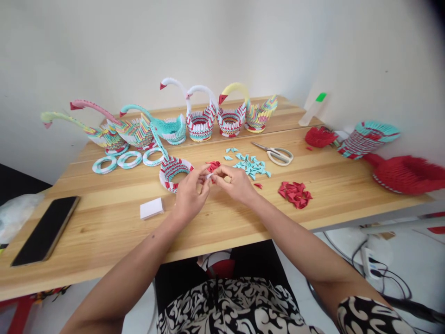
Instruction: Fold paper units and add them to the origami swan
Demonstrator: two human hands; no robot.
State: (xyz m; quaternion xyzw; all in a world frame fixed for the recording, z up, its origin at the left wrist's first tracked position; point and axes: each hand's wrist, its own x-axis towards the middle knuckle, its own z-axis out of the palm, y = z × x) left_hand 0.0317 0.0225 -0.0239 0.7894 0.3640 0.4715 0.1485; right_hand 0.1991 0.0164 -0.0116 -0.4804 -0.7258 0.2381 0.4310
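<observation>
My left hand (191, 194) and my right hand (235, 182) meet over the middle of the table, pinching a small piece of white paper (209, 176) between their fingertips. Part of it is hidden by the fingers. Directly behind my left hand stands a round basket of folded paper (166, 184), red, white and turquoise. Some red folded pieces (213, 165) lie just beyond my fingers. To the right are a scatter of turquoise paper triangles (253, 165) and a pile of red ones (295, 194). A stack of white paper slips (152, 208) rests left of my left hand.
Scissors (280, 157) lie behind the turquoise triangles. Several folded-paper swans (200, 125) line the back, with paper rings (129, 159) before them. A phone (47, 229) lies at the left. Red paper pieces (406, 174) and a turquoise-rimmed one (365, 141) sit at the right.
</observation>
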